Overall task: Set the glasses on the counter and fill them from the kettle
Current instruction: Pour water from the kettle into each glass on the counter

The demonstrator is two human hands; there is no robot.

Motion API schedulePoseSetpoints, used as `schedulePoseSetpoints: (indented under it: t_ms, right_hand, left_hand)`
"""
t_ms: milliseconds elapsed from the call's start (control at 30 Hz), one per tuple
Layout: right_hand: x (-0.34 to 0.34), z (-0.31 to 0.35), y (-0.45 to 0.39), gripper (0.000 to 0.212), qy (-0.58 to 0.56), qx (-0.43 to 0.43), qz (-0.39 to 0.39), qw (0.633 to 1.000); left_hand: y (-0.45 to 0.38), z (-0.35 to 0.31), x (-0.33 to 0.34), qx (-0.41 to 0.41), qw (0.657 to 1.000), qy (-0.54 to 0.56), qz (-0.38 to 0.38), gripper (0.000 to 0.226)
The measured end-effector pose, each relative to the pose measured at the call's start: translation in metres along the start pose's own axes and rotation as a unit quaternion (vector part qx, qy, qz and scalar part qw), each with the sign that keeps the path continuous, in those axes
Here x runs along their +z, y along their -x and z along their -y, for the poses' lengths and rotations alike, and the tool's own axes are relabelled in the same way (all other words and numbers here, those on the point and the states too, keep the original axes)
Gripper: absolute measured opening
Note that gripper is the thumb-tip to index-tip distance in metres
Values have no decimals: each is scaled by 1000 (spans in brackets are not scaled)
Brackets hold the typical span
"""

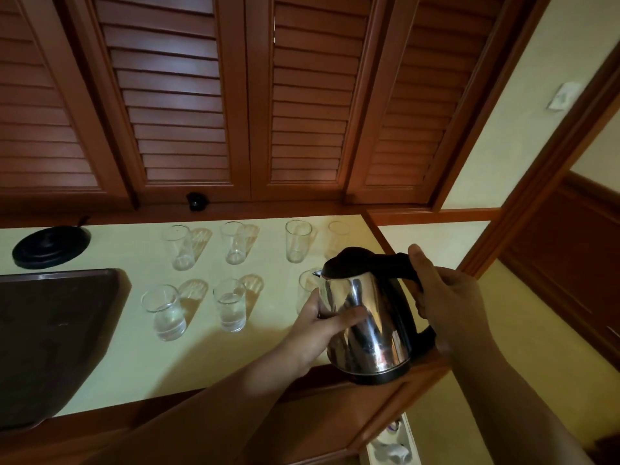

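Note:
A steel kettle (pixel 364 322) with a black lid and handle hangs above the counter's right front, spout tilted left over a clear glass (pixel 306 290) that it partly hides. My right hand (pixel 446 307) is closed around the black handle. My left hand (pixel 322 325) presses flat against the kettle's steel side. Two front-row glasses (pixel 166 313) (pixel 231 305) hold water. Several back-row glasses (pixel 179 246) (pixel 235 243) (pixel 297 241) look empty.
A dark tray (pixel 50 330) lies on the pale counter (pixel 235 357) at the left. The black kettle base (pixel 50 246) sits at the back left. Louvred wooden doors (pixel 241 112) rise behind the counter, whose right end borders a wall.

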State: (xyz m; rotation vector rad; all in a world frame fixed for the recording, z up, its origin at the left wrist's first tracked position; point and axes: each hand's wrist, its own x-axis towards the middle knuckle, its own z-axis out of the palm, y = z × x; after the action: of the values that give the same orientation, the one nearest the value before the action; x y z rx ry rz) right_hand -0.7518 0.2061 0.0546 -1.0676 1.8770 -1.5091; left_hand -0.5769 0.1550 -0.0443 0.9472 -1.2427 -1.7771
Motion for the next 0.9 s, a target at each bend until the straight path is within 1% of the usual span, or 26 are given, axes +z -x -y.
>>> schedulePoseSetpoints:
  t_ms: [167, 367, 533, 700, 800, 900]
  right_hand:
    - [0, 4, -5, 59, 24, 22, -1, 999]
    - [-1, 9, -14, 64, 81, 32, 21, 996]
    - [1, 10, -22, 66, 92, 34, 32, 995]
    - [-2, 10, -27, 68, 101, 22, 53, 993]
    - [-4, 9, -28, 65, 108, 17, 68, 992]
    - [-7, 9, -29, 65, 109, 15, 76, 991]
  left_hand:
    - [-5, 2, 5, -32, 999, 12, 4, 72]
    - [-13, 8, 8, -49, 999, 22, -1, 79]
    - [-17, 12, 11, -62, 997, 40, -8, 84]
    - [-16, 12, 15, -65, 996, 58, -5, 79]
    - [-16, 15, 17, -68, 996, 66, -2, 71]
    - [-19, 19, 18, -68, 996, 61, -12, 80]
